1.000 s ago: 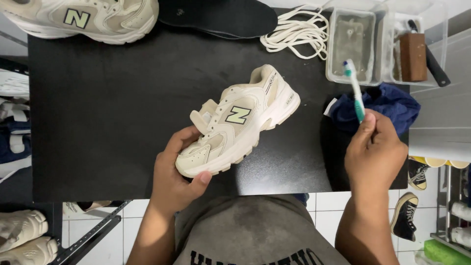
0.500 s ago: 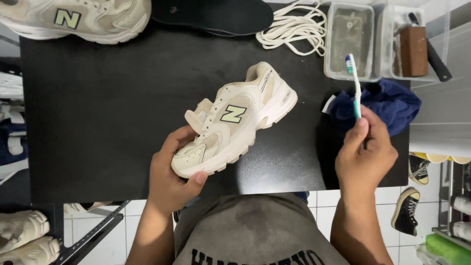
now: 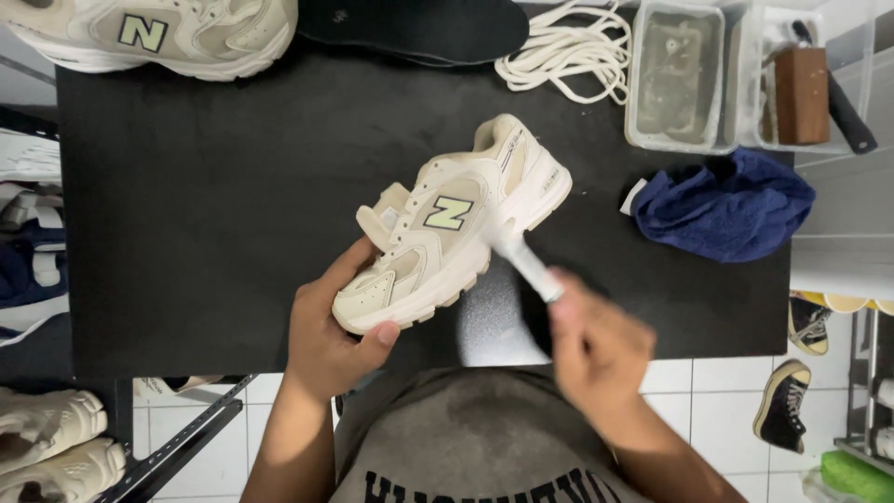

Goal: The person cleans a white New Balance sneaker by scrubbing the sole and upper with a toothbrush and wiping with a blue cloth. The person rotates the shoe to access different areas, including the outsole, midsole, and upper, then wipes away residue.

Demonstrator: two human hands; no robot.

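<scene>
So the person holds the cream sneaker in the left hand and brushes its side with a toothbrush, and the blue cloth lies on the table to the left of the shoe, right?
Not quite: the head view shows the blue cloth to the right of the cream sneaker. The rest stands.

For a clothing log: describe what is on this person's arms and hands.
Both forearms are bare: no sleeves show, nor gloves, watch or wristbands. The left hand shows no rings. The right hand is motion-blurred, so small items there cannot be ruled out. Below is a grey top with dark lettering.

Sneaker (image 3: 453, 224) on table (image 3: 205, 233), cloth (image 3: 726, 205) right, laces (image 3: 565, 54) behind.
</scene>
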